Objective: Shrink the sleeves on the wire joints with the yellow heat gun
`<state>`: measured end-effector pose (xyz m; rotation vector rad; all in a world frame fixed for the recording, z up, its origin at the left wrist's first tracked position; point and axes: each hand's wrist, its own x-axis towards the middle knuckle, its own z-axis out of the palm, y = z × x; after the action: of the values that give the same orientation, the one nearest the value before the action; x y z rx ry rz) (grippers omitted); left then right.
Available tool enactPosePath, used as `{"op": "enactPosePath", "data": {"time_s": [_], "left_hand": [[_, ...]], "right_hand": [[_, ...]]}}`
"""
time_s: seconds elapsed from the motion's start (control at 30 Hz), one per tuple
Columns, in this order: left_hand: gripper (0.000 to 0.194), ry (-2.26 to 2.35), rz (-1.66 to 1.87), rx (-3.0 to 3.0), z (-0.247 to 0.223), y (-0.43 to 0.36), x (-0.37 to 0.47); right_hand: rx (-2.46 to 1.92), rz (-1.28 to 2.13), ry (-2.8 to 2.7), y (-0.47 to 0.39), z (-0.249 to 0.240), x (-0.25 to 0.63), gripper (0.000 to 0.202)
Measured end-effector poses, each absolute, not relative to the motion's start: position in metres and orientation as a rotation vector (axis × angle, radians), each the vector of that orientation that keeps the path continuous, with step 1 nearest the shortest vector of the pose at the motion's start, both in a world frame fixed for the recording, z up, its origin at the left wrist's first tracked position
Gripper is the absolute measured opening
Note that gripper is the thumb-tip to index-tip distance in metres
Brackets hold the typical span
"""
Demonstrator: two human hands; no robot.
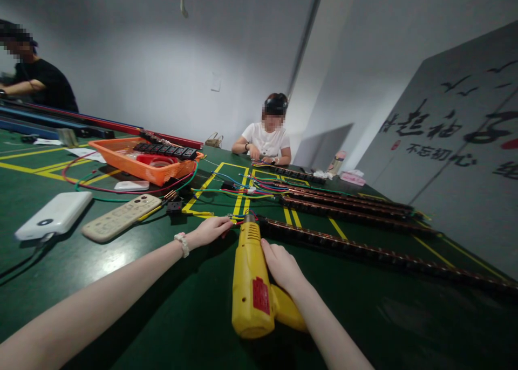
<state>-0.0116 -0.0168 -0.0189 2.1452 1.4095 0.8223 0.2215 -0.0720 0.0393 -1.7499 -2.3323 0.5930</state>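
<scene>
A yellow heat gun (247,275) with a red label lies in front of me, its metal nozzle pointing away over the green table. My right hand (281,262) is closed against its right side, and the handle sticks out below the wrist. Left of the nozzle, my left hand (211,232) pinches thin coloured wires (238,217). These wires lead to the near end of a long dark strip with copper-coloured parts (343,244), which stretches off to the right. The nozzle tip sits right by the wires; whether it touches them I cannot tell.
More copper-edged strips (348,209) with coloured wires lie beyond. On the left are an orange basket (141,168) of parts, a beige remote control (121,218) and a white power bank (56,214) with a cable. A person in white (265,141) works across the table; another sits far left.
</scene>
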Motion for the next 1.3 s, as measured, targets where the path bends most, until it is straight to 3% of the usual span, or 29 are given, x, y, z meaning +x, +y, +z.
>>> {"op": "enactPosePath", "data": {"time_s": [0.53, 0.77, 1.1, 1.3], "left_hand": [[0.048, 1.392, 0.822, 2.099, -0.019, -0.017, -0.010], [0.047, 1.392, 0.838, 2.105, -0.018, -0.018, -0.010], [0.046, 1.403, 0.820, 2.140, -0.017, -0.019, -0.010], [0.044, 1.391, 0.814, 2.159, -0.017, -0.019, -0.010]], "right_hand": [[-1.795, 0.531, -2.280, -0.064, 0.036, 0.234, 0.067], [-1.651, 0.528, -2.516, -0.077, 0.034, 0.225, 0.054], [-1.668, 0.668, -2.488, -0.089, 0.043, 0.214, 0.061], [-1.622, 0.517, -2.612, -0.088, 0.041, 0.215, 0.055]]}}
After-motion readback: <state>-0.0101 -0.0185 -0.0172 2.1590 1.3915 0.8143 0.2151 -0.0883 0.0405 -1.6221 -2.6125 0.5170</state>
